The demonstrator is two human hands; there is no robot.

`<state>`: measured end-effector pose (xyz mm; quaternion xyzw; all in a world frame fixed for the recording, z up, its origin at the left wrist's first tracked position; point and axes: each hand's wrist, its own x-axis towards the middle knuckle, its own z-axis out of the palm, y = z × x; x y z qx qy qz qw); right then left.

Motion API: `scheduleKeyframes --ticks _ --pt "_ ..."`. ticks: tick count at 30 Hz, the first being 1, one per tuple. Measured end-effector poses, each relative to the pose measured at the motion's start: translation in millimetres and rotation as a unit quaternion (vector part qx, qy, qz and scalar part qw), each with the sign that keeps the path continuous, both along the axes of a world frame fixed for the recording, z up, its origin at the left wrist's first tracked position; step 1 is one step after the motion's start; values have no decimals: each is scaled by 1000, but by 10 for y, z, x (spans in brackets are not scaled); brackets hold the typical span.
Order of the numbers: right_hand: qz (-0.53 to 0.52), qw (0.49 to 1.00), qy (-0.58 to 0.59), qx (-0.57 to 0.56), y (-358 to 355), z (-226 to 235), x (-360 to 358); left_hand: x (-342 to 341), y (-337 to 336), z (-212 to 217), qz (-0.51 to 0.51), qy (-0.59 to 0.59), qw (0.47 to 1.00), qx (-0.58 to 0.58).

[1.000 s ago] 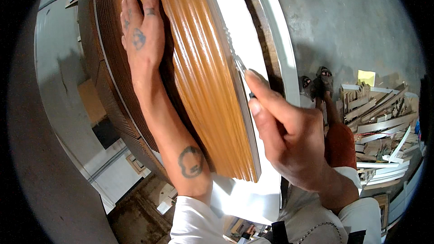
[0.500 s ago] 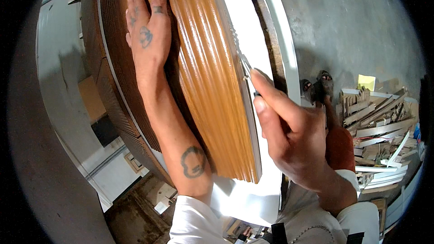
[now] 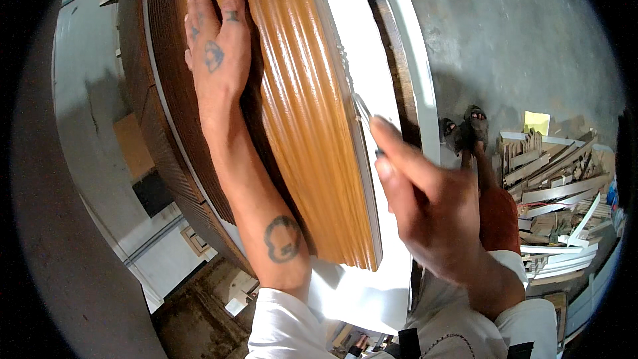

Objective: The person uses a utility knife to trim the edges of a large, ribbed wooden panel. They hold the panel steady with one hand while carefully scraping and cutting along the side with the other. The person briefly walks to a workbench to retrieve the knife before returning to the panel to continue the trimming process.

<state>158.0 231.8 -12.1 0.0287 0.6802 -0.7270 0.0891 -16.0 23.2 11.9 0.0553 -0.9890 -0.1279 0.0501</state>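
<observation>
A brown ribbed panel (image 3: pixel 292 93) with a glossy wood-grain face lies lengthwise in front of me. My left hand (image 3: pixel 219 40) rests flat on it near the far left, fingers stretched forward. My right hand (image 3: pixel 425 193), a little blurred, is closed around a slim tool with a narrow metal blade (image 3: pixel 361 108); its handle is mostly hidden in my fingers. The blade meets the panel's right edge, where small pale crumbs or shavings (image 3: pixel 343 60) show along the rim. Beneath the panel is a white sheet (image 3: pixel 362 33), reaching out on the right and at the near end.
Dark ribbed panels (image 3: pixel 174 93) lie along the left side. A pale curved edge (image 3: pixel 425 86) borders the work surface on the right. On the grey floor (image 3: pixel 512 33), a person's feet (image 3: pixel 465 129) stand beside a heap of wood and trim offcuts (image 3: pixel 558 193).
My right hand has drawn slightly back toward me along the panel's right edge, bringing the blade with it. My left hand stays in place.
</observation>
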Motion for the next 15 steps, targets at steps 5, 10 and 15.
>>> scheduleKeyframes --ticks 5,10,15 --pt "24 1000 -8 -8 50 -21 15 -26 -72 -111 -13 21 999 -32" --pt "-6 999 -18 -25 25 -20 -157 -10 -24 -98 -7 16 1000 -24" --pt "-22 996 -83 -33 218 13 -216 -44 63 -36 1 13 1000 -9"
